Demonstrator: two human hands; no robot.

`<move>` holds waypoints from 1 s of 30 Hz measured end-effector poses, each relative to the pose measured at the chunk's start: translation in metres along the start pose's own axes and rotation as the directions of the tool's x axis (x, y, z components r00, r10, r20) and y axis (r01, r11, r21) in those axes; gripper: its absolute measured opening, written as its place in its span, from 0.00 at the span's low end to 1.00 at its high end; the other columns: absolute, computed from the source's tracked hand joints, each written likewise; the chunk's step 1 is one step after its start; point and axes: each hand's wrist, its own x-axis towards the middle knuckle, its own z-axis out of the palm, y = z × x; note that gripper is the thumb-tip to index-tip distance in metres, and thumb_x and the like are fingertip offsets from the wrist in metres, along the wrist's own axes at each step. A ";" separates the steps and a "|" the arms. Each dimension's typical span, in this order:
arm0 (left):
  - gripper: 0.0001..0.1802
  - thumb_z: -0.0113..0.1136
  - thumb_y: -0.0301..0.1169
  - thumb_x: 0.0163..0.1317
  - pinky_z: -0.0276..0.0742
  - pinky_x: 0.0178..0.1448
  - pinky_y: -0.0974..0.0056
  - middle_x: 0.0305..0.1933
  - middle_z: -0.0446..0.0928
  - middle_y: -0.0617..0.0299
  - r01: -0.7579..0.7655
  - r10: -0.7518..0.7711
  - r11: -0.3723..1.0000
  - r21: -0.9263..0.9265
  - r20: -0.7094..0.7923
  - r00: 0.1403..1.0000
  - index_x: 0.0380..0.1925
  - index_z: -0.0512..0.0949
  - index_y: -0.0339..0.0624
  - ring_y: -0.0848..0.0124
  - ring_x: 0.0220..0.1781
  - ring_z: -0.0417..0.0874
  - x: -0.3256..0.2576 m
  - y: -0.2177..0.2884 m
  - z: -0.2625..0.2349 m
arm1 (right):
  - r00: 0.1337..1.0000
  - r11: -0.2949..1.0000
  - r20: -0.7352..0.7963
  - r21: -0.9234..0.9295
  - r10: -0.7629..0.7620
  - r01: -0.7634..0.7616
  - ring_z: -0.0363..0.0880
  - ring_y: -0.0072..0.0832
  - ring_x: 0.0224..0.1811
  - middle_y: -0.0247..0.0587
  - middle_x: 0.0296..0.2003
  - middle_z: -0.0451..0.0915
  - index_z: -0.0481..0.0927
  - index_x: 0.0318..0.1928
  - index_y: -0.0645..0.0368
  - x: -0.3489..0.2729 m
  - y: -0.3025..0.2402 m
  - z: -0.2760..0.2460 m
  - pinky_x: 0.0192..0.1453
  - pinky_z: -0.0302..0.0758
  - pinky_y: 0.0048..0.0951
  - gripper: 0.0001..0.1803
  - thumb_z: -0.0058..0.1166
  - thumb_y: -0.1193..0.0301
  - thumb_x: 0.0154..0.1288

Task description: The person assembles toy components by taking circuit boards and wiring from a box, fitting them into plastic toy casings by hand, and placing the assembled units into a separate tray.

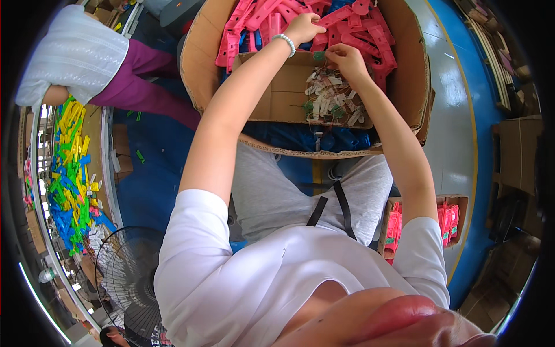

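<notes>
My left hand (304, 29) reaches into a large cardboard box (409, 63), its fingers closed on one end of a pink plastic part (336, 16). Close by on the right, my right hand (349, 62) is pinched at the rim of a smaller carton (269, 104). A small green piece (319, 56), perhaps a circuit board, shows at its fingertips. Many similar pink parts (373, 43) fill the far side of the large box. Inside the smaller carton lies a heap of small white pieces with thin wires (332, 101).
Blue pieces (341, 139) lie under the carton's near side. Beside my right elbow stands a box of pink parts (448, 222). At left are a black fan (130, 283), a bench heaped with yellow, green and blue parts (72, 179), and another person (87, 55).
</notes>
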 end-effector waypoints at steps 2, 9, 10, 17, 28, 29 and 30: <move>0.37 0.71 0.42 0.53 0.74 0.62 0.57 0.55 0.79 0.44 -0.023 0.022 0.983 0.185 0.010 1.000 0.58 0.73 0.30 0.56 0.58 0.80 0.030 -0.001 0.042 | 0.999 1.000 -0.034 -0.010 -0.013 0.012 0.79 0.21 0.27 0.36 0.27 0.82 0.83 0.39 0.64 0.003 0.021 -0.014 0.32 0.75 0.23 0.06 0.60 0.75 0.63; 0.36 0.73 0.49 0.46 0.76 0.57 0.49 0.48 0.79 0.38 0.069 0.007 0.860 0.505 -0.146 0.989 0.46 0.75 0.30 0.45 0.53 0.80 0.081 -0.037 0.080 | 0.995 0.993 -0.099 -0.118 -0.011 -0.001 0.80 0.20 0.26 0.37 0.26 0.83 0.85 0.38 0.63 -0.006 0.011 -0.023 0.33 0.77 0.24 0.07 0.61 0.74 0.60; 0.35 0.72 0.49 0.46 0.77 0.54 0.49 0.44 0.80 0.38 0.014 -0.032 0.857 0.515 0.026 0.999 0.44 0.75 0.30 0.46 0.50 0.81 0.085 -0.040 0.075 | 0.992 0.994 -0.124 -0.106 -0.008 -0.005 0.80 0.20 0.26 0.38 0.26 0.83 0.85 0.39 0.63 -0.005 0.008 -0.022 0.33 0.78 0.24 0.07 0.62 0.74 0.60; 0.36 0.75 0.49 0.47 0.80 0.39 0.54 0.33 0.81 0.46 -0.127 0.136 0.956 0.266 -0.015 0.991 0.43 0.71 0.31 0.57 0.35 0.86 0.046 -0.025 0.032 | 0.967 0.986 -0.226 0.089 -0.118 0.142 0.78 0.18 0.31 0.33 0.29 0.82 0.84 0.40 0.64 0.001 -0.009 -0.021 0.36 0.75 0.21 0.08 0.61 0.73 0.62; 0.47 0.63 0.26 0.58 0.65 0.69 0.61 0.67 0.65 0.42 -0.287 0.290 0.949 -0.132 0.003 0.957 0.73 0.46 0.31 0.58 0.70 0.66 -0.085 0.077 -0.024 | 0.955 0.810 -0.066 0.515 -0.288 0.280 0.80 0.20 0.40 0.36 0.41 0.82 0.80 0.45 0.66 -0.023 -0.049 -0.007 0.49 0.79 0.24 0.09 0.57 0.73 0.68; 0.50 0.63 0.27 0.58 0.63 0.71 0.61 0.69 0.62 0.41 -0.256 0.291 0.938 -0.234 0.127 0.948 0.74 0.43 0.30 0.57 0.72 0.64 -0.095 0.087 -0.026 | 0.951 0.839 -0.060 0.456 -0.302 0.295 0.80 0.20 0.40 0.36 0.39 0.82 0.80 0.45 0.66 -0.027 -0.050 -0.010 0.48 0.79 0.24 0.10 0.58 0.73 0.68; 0.46 0.62 0.29 0.60 0.63 0.71 0.61 0.70 0.62 0.45 -0.246 0.304 0.888 -0.387 0.093 0.948 0.73 0.48 0.31 0.58 0.71 0.65 -0.112 0.110 -0.033 | 0.948 0.830 -0.066 0.467 -0.311 0.305 0.80 0.20 0.39 0.35 0.37 0.82 0.80 0.46 0.66 -0.028 -0.051 -0.009 0.47 0.79 0.23 0.10 0.58 0.73 0.68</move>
